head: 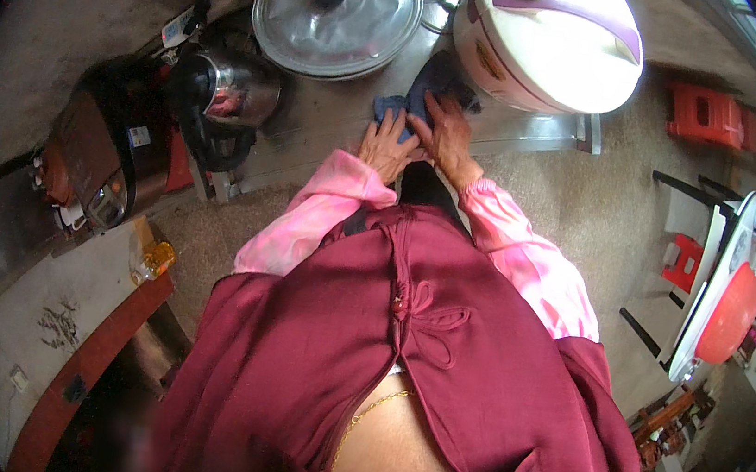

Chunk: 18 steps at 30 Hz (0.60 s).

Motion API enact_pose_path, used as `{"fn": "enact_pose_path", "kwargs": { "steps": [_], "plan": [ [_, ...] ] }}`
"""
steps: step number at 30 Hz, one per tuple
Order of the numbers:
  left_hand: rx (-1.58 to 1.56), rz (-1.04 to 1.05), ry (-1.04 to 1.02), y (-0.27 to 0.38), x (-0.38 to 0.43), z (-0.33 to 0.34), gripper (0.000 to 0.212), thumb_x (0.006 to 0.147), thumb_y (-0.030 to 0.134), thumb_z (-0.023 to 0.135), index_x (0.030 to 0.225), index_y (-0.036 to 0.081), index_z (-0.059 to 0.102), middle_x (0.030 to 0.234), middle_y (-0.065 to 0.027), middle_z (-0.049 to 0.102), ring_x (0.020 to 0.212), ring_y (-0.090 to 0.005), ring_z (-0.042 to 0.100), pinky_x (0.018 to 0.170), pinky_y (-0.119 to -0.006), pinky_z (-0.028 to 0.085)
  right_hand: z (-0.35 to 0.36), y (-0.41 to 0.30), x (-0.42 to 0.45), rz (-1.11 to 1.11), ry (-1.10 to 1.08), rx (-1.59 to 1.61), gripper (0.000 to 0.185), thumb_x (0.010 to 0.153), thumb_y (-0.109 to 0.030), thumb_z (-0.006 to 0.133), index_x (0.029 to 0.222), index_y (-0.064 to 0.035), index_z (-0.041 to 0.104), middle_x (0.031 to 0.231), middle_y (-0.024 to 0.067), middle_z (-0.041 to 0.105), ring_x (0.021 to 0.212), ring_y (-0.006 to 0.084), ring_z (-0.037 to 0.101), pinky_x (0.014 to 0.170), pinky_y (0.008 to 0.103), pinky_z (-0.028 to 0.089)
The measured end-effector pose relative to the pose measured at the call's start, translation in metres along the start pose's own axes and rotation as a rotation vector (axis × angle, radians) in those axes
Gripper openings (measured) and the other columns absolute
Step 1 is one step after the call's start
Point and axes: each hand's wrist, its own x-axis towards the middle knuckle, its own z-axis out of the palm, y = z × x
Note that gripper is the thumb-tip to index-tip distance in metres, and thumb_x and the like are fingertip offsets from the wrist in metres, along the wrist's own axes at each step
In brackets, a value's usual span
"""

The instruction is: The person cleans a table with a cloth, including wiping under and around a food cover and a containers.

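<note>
A dark blue cloth (425, 87) lies bunched on the front part of a metal-topped table (337, 107). My left hand (388, 148) has its fingers over the cloth's near left end. My right hand (450, 139) grips its near right part, fingers pointing away from me. The two hands almost meet at the table's front edge, and their undersides are hidden. Beyond the cloth on the right stands a white rice cooker (553, 53) with a purple band on its lid. A round metal lid (347, 19) with a black knob sits behind on the left.
An electric kettle (240, 91) with a black handle stands left of my hands, a dark appliance (117, 129) beyond it. Red plastic stools (706, 116) are at the far right. A white table (693, 321) there carries a red dome-shaped cover (729, 314). A bottle of yellow liquid (157, 260) is at left.
</note>
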Motion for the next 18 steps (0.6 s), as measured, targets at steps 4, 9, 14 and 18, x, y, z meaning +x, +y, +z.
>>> {"fn": "enact_pose_path", "kwargs": {
  "steps": [4,9,14,18],
  "plan": [
    [-0.038,0.044,0.103,-0.003,-0.027,0.003,0.051,0.078,0.019,0.067,0.125,0.012,0.051,0.138,-0.0225,0.039,0.127,-0.0393,0.037,0.093,-0.050,0.038,0.007,0.004,-0.007,-0.110,-0.029,0.056,0.048,0.078,-0.016,0.063,0.122,-0.0004,0.054,0.112,0.0269,0.056,0.106,0.0444,0.052,0.089,0.0474,0.045],
    [0.014,-0.009,0.091,-0.003,-0.018,0.012,0.049,0.078,0.022,0.063,0.124,0.008,0.052,0.138,-0.0204,0.040,0.129,-0.0359,0.036,0.094,-0.052,0.035,0.018,0.018,0.027,-0.061,-0.266,0.009,0.050,0.076,-0.001,0.053,0.125,-0.0014,0.052,0.113,0.0260,0.056,0.103,0.0425,0.055,0.088,0.0464,0.045],
    [0.009,-0.179,-0.050,-0.006,0.035,0.015,0.051,0.080,0.031,0.061,0.126,0.011,0.052,0.139,-0.0210,0.038,0.131,-0.0380,0.031,0.099,-0.055,0.030,0.035,0.029,0.076,-0.190,0.016,0.108,0.046,0.076,0.001,0.051,0.122,-0.0051,0.054,0.100,0.0206,0.057,0.091,0.0386,0.056,0.076,0.0452,0.047],
    [0.008,-0.262,-0.092,-0.009,0.064,0.016,0.050,0.082,0.036,0.058,0.126,0.014,0.053,0.140,-0.0181,0.037,0.133,-0.0389,0.027,0.102,-0.059,0.027,0.053,0.042,0.102,-0.200,0.124,0.041,0.040,0.077,-0.001,0.052,0.116,-0.0068,0.057,0.089,0.0169,0.055,0.085,0.0362,0.055,0.069,0.0437,0.046]
  ]
}}
